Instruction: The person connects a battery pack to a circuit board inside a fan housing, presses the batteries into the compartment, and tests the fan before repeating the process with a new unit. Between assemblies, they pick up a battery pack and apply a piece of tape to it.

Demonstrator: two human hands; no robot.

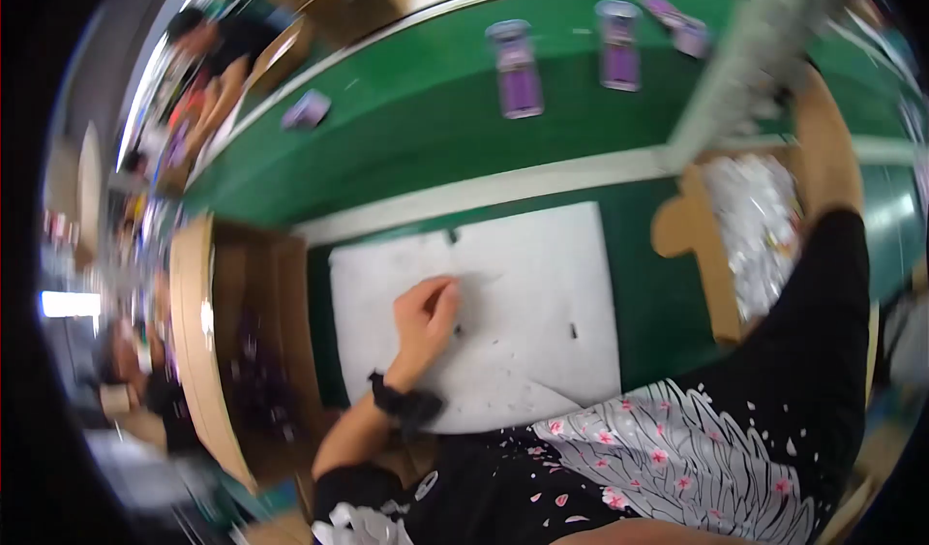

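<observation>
My left hand (427, 318) rests over a white sheet (532, 284) with its fingers curled in toward the thumb; nothing shows between them. A black band (406, 405) is around that wrist. A few small dark bits lie on the sheet, one dark piece (573, 331) on its right half. My right arm stretches far forward to the right. My right hand (795, 78) is blurred and partly hidden beside a long, pale grey, translucent-looking shape (755, 51); I cannot tell whether it grips it. Below that arm stands an open cardboard box (711, 274) filled with clear plastic packets (755, 226).
Left of the sheet is an open cardboard box (194, 342) with dark purple things inside. Beyond a white rail (503, 182), a green surface (406, 109) carries several purple packages (521, 85). Another person (218, 56) works at the far left. More cardboard boxes (348, 3) stand at the back.
</observation>
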